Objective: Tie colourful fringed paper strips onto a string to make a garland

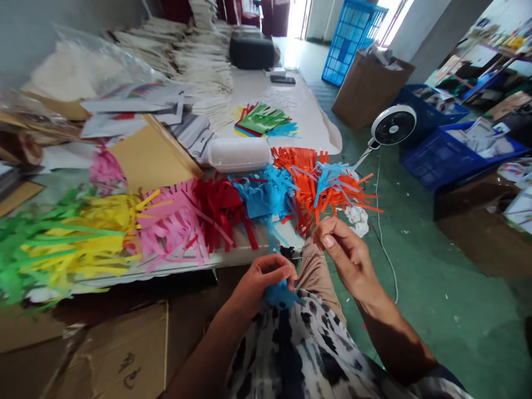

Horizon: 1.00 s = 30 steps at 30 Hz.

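Cluttered workroom, green floor (pixel 436 299), long white table (pixel 291 102) seen from a seat at its edge. Blue paper bundle (pixel 279 293) low in the lap, over a black-and-white patterned garment (pixel 299 349), just below the table edge. Left hand (pixel 266 277) closed around that bundle, fingers curled over its top. Right hand (pixel 344 252) raised just beside, thumb and forefinger pinched together; too thin to tell what is pinched, if anything. Small dark object (pixel 290 254) between the two hands, unclear. Along the near table edge, heaps of fringed paper strips side by side: green (pixel 25 244), yellow (pixel 95 233), pink (pixel 170 221), red (pixel 218 208), blue (pixel 266 194), orange (pixel 316 177). Behind them a white foam box (pixel 239 153), a brown envelope (pixel 149 155), and a farther small stack of coloured sheets (pixel 264 119). Crumpled white tissue (pixel 358 219) near the table corner. On the floor to the right, a white fan (pixel 393 126), a cardboard box (pixel 368 83), blue crates (pixel 453 149). Flattened cardboard (pixel 103 349) under the table at left.
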Motion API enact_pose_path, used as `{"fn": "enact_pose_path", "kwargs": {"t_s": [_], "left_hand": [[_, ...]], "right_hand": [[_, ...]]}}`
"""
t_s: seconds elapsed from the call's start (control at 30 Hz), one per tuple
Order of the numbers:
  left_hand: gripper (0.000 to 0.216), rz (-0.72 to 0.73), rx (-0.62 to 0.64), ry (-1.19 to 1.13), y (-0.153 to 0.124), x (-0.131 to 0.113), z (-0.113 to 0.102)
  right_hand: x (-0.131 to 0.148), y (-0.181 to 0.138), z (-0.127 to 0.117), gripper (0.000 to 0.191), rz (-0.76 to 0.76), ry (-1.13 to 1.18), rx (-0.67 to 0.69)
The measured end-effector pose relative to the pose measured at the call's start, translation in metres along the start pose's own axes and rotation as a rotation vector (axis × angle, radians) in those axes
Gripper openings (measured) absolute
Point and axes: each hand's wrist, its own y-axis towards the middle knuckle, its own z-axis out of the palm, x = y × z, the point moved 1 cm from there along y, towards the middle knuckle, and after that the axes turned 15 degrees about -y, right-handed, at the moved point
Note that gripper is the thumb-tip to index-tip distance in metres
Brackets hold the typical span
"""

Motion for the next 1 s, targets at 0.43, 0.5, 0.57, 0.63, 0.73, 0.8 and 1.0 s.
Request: {"fn": "enact_pose_path", "kwargs": {"t_s": [0.43,0.5,0.57,0.63,0.73,0.8,1.0], "left_hand": [[0.045,0.026,-0.017,-0.038,0.004,-0.005,0.008],[0.042,0.044,-0.033,-0.017,0.004,-0.004,0.008],[0.036,0.083,-0.059,0.028,0.003,-0.005,0.008],[0.033,0.116,-0.083,0.092,0.002,-0.007,0.008],[0.033,0.142,-0.097,0.167,0.000,-0.011,0.010],[0.033,0.150,-0.098,0.179,-0.001,-0.011,0.011],[0.039,0.042,-0.179,0.111,-0.002,-0.003,0.008]], "right_hand": [[0.003,0.000,0.005,0.007,-0.249,-0.344,0.129],[0.005,0.000,0.005,0.007,-0.271,-0.400,0.124],[0.005,-0.001,0.006,0.010,-0.293,-0.451,0.133],[0.004,-0.001,0.007,0.013,-0.285,-0.462,0.159],[0.001,-0.003,0.011,0.015,-0.227,-0.384,0.195],[-0.002,-0.004,0.013,0.015,-0.194,-0.331,0.183],[-0.007,-0.002,0.007,0.011,-0.148,-0.361,0.042]]}}
